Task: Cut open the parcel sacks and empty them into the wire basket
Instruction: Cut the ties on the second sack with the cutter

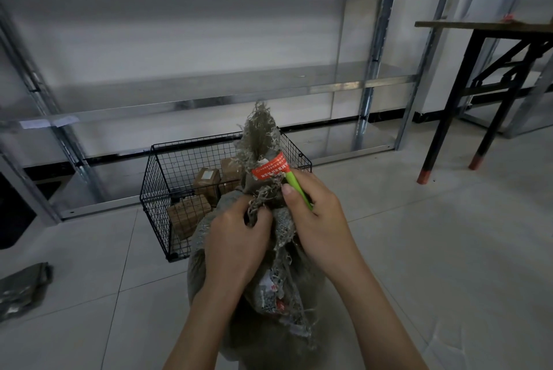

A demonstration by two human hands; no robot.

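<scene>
Sack point(200, 250): grey woven, frayed, bulging; upright on the floor, touching the basket's near side;
Wire basket point(167, 178): black mesh box; brown cartons point(206, 181) inside;
Left hand point(236, 238): fingers curled, gripping the sack's neck;
Right hand point(317, 214): fingers wrapped round a slim green cutter point(294, 184) at the red tape band point(269, 169)

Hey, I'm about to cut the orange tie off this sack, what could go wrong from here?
1. The green-handled cutter in your right hand works at the orange seal tag, just above your left hand, which grips the sack by its neck. A slip might nick that hand.
2. The blade is hidden, so it could slice the weave instead.
3. The sack stands outside the wire basket. Once it is open, its contents may spill onto the floor.
</scene>
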